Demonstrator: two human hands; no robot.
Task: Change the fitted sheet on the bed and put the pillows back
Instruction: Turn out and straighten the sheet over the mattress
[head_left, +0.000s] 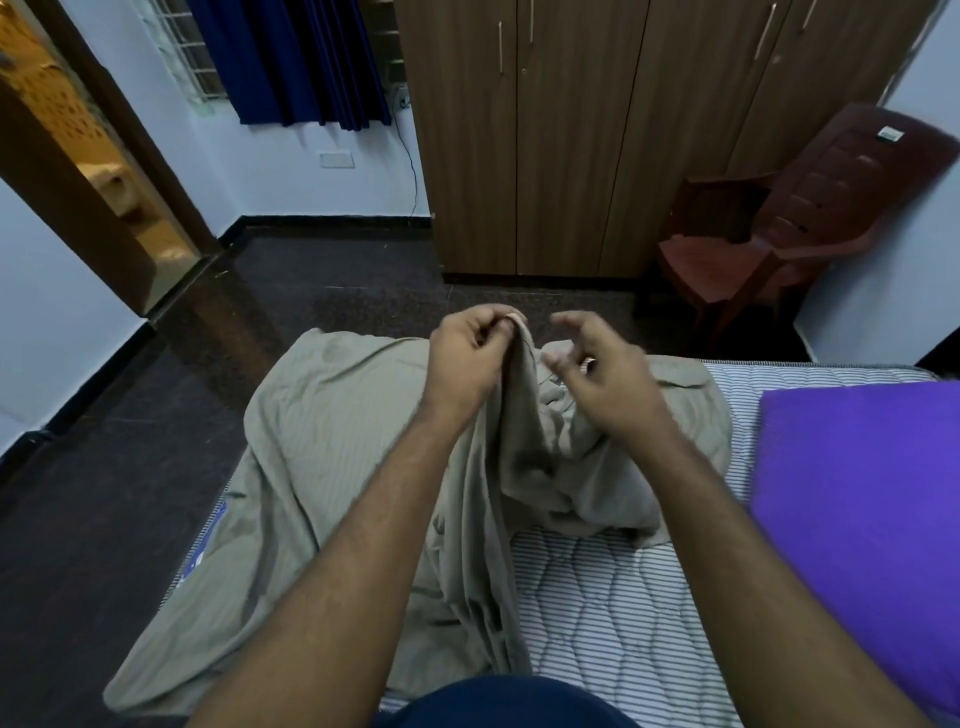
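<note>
A crumpled grey-green fitted sheet (322, 447) lies over the left half of a striped quilted mattress (597, 597) and hangs off its left side. My left hand (467, 353) pinches a raised edge of the sheet between thumb and fingers, lifting a fold. Just to the right of that fold, my right hand (597, 364) hovers with its fingers loosely curled, holding nothing that I can see. A purple pillow (857, 519) rests on the right part of the mattress.
Beyond the bed is dark floor (322, 291), a brown wooden wardrobe (597, 130) and a dark red plastic chair (769, 234) at the right. An open doorway (93, 171) is at the left. A blue curtain (291, 57) hangs at the window.
</note>
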